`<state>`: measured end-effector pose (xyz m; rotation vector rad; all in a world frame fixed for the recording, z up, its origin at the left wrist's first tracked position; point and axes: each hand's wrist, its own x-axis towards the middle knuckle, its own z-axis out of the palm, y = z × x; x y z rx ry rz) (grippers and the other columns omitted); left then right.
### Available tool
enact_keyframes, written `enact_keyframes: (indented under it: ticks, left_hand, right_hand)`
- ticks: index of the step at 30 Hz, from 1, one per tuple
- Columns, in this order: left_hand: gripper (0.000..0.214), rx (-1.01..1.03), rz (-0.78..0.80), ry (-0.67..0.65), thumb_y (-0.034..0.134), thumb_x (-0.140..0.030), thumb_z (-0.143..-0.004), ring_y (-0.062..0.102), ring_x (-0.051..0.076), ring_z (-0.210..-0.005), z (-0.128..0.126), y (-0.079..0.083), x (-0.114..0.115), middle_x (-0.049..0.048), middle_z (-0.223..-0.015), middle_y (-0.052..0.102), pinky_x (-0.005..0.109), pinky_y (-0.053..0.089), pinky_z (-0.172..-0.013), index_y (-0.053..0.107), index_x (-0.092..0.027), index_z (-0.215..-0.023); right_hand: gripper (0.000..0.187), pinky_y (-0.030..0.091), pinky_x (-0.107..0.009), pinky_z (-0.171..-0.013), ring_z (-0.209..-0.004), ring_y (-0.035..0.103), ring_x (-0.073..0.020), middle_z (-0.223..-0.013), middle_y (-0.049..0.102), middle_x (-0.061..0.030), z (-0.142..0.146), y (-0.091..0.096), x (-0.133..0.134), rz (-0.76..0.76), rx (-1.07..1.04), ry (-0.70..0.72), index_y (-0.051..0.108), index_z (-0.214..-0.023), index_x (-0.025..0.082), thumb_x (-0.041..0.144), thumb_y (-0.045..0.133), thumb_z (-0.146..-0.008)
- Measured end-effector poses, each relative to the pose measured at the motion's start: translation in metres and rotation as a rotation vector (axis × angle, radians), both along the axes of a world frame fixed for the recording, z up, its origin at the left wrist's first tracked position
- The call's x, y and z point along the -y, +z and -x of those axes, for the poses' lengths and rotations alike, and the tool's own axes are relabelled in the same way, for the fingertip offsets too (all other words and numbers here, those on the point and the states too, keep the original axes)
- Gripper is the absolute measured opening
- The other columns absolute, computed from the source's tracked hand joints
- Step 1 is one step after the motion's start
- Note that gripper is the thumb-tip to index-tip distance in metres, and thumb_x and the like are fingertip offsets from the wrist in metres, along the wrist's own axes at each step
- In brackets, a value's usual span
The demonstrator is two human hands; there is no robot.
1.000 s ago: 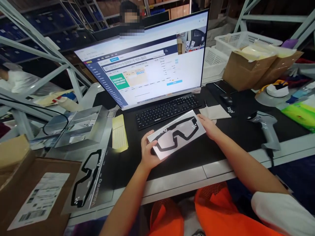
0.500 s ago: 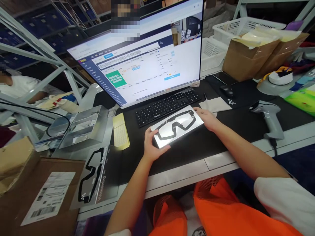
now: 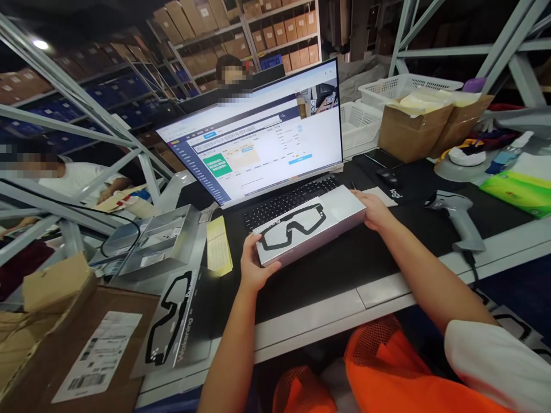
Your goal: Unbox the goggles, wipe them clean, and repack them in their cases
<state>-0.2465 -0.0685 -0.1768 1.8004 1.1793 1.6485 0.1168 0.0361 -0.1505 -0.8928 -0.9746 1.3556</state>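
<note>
Between both hands is a long silver-white box (image 3: 329,221) with a black goggle-shaped outline printed on its top. My left hand (image 3: 256,264) grips its left end, thumb along the front edge and fingers at the far side. At the right end my right hand (image 3: 376,211) is closed on the box, with its fingers partly hidden behind it. The box is tilted above the black desk mat, just in front of the keyboard (image 3: 275,207). To the left, a clear sleeve with a similar black outline (image 3: 166,327) lies by a brown carton (image 3: 103,344).
Behind the keyboard stands a monitor (image 3: 267,143). A barcode scanner (image 3: 458,218), a mouse (image 3: 387,176) and a green packet (image 3: 516,192) are on the right. Yellow label sheets (image 3: 218,246) and a grey divided tray (image 3: 159,241) lie left. Two people are beyond the desk.
The box has been tipped, so its front side now shows and more of its length extends to the right. Both hands still hold it. The camera view has risen, showing more shelving.
</note>
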Motion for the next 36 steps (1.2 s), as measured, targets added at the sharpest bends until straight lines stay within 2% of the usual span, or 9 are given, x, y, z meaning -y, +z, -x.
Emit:
enact_keyframes:
  ticks: [8,13,17,19,21,26,28,31,36]
  left_hand:
    - [0.089,0.194,0.047,0.083,0.098,-0.052,-0.042,0.064,0.027,-0.112,0.019,0.016,0.003,0.0088,-0.119,0.064,0.035,0.053,-0.098,0.064,-0.023,-0.119]
    - [0.089,0.385,0.218,0.102,0.096,-0.052,-0.043,0.066,0.024,-0.102,0.018,0.019,-0.003,0.0058,-0.117,0.065,0.029,0.054,-0.087,0.063,-0.025,-0.121]
    - [0.059,0.641,0.534,0.202,0.083,-0.052,-0.066,0.067,0.019,-0.086,0.017,0.033,-0.004,0.0057,-0.107,0.07,0.026,0.055,-0.071,0.067,-0.022,-0.114]
    - [0.042,0.698,0.724,0.266,0.067,-0.052,-0.083,0.067,0.018,-0.079,0.019,0.041,-0.003,0.0069,-0.102,0.072,0.026,0.055,-0.064,0.068,-0.02,-0.111]
    - [0.041,0.698,0.842,0.297,0.05,-0.053,-0.097,0.068,0.019,-0.076,0.021,0.048,-0.002,0.0067,-0.1,0.074,0.028,0.056,-0.06,0.068,-0.02,-0.114]
    - [0.063,0.656,0.943,0.24,0.023,-0.062,-0.103,0.072,0.022,-0.079,0.023,0.055,-0.001,0.0082,-0.094,0.076,0.031,0.058,-0.06,0.066,-0.021,-0.123]
    - [0.069,0.635,0.951,0.201,0.019,-0.067,-0.102,0.073,0.023,-0.077,0.023,0.054,0.0,0.0097,-0.094,0.076,0.03,0.055,-0.054,0.064,-0.021,-0.126]
    - [0.068,0.631,0.899,0.147,0.027,-0.07,-0.099,0.071,0.021,-0.071,0.026,0.051,0.0,0.0098,-0.095,0.076,0.026,0.051,-0.05,0.064,-0.02,-0.126]
    - [0.039,0.645,0.809,0.151,0.067,-0.051,-0.087,0.069,0.017,-0.064,0.031,0.041,-0.003,0.0061,-0.086,0.075,0.022,0.048,-0.052,0.068,-0.018,-0.108]
  right_hand:
    - [0.045,0.053,-0.029,-0.066,-0.083,0.069,-0.0237,-0.082,0.073,-0.0067,-0.012,-0.001,-0.008,0.031,-0.021,-0.022,0.069,-0.084,0.016,0.047,0.088,-0.057]
    - [0.049,0.048,-0.027,-0.055,-0.069,0.066,-0.0219,-0.071,0.069,-0.0044,-0.008,-0.009,-0.008,0.099,0.01,0.002,0.068,-0.091,0.016,0.054,0.083,-0.064]
    - [0.061,0.05,-0.027,-0.055,-0.074,0.064,-0.0201,-0.089,0.07,-0.005,-0.005,-0.009,0.0,0.061,0.067,0.102,0.065,-0.109,0.02,0.069,0.074,-0.072]
    - [0.069,0.049,-0.025,-0.052,-0.081,0.063,-0.0201,-0.107,0.069,-0.0054,-0.006,-0.01,0.004,-0.02,0.169,0.182,0.06,-0.125,0.025,0.069,0.074,-0.073]
    - [0.073,0.045,-0.023,-0.049,-0.083,0.06,-0.0196,-0.114,0.068,-0.0057,-0.008,-0.012,0.006,-0.076,0.284,0.261,0.058,-0.132,0.028,0.069,0.074,-0.074]
    - [0.077,0.031,-0.023,-0.046,-0.059,0.045,-0.014,-0.072,0.058,-0.0024,-0.011,-0.02,0.005,0.041,0.371,0.403,0.068,-0.099,0.02,0.091,0.057,-0.073]
    - [0.076,0.027,-0.023,-0.046,-0.056,0.042,-0.0127,-0.068,0.055,-0.001,-0.011,-0.021,0.004,0.095,0.349,0.435,0.065,-0.089,0.019,0.093,0.058,-0.071]
    - [0.065,0.029,-0.023,-0.047,-0.058,0.047,-0.0135,-0.071,0.061,-0.0019,-0.011,-0.019,0.004,0.143,0.374,0.414,0.064,-0.09,0.02,0.083,0.067,-0.075]
    - [0.058,0.051,-0.032,-0.059,-0.071,0.065,-0.0234,-0.077,0.072,-0.0073,-0.009,-0.018,0.003,0.251,0.41,0.306,0.07,-0.089,0.02,0.077,0.058,-0.087]
